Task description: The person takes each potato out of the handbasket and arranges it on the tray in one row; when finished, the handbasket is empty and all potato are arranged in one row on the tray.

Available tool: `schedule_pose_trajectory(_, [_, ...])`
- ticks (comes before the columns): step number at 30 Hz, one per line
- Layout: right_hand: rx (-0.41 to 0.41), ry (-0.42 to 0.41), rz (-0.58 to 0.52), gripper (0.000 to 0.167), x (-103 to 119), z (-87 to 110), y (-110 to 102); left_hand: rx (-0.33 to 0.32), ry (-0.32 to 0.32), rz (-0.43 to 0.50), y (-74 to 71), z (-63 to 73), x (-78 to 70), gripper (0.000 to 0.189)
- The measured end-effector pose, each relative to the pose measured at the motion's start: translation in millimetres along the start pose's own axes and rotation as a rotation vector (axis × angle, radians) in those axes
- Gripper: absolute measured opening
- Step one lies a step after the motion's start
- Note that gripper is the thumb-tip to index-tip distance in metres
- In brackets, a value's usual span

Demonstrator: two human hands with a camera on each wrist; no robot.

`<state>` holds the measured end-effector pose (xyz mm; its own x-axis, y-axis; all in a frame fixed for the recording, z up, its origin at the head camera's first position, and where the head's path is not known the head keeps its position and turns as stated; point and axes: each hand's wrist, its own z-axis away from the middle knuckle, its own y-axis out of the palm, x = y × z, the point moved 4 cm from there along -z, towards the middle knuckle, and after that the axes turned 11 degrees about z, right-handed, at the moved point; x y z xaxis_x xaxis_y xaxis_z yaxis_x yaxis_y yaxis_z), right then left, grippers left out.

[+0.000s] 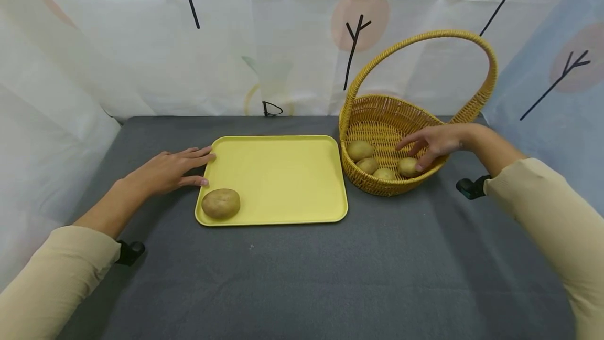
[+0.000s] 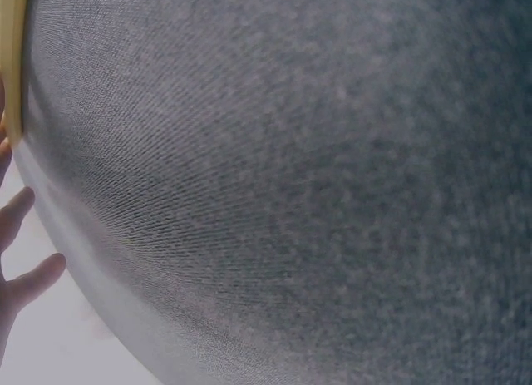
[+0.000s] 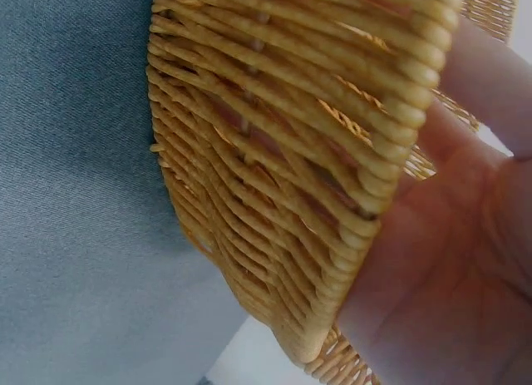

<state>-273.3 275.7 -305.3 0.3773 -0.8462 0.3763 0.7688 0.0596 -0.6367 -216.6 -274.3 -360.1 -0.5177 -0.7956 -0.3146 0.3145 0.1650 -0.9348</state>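
On the left, my left hand lies with its fingers spread and their tips at the left rim of a yellow tray. One large potato sits in the tray's near left corner. My right hand reaches over the rim into a wicker basket with a tall handle. Its thumb is right at a potato, while the other fingers stretch out above it, not curled round it. Several more potatoes lie in the basket, among them one at the left wall. The right wrist view shows the palm behind the basket's woven side.
A dark grey cloth covers the table under tray and basket. Patterned white curtains hang behind and at the sides. The basket's arched handle rises above the right hand, and the basket stands close to the tray's right edge.
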Motion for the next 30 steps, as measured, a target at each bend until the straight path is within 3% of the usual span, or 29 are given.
schedule_pose_trajectory(12, [0.078,0.006,0.011,0.06,9.1,-7.3,-2.4,-0.006,0.01,0.002,0.1,-1.4,1.4,0.07])
schedule_pose_trajectory(21, [0.073,-0.022,0.067,0.06,18.2,-16.1,0.3,-0.013,0.01,0.001,3.2,-1.4,4.1,0.073])
schedule_pose_trajectory(30, [0.019,-0.05,0.127,0.062,36.1,-6.1,-9.7,-0.001,0.009,-0.001,3.3,-1.4,4.1,0.074])
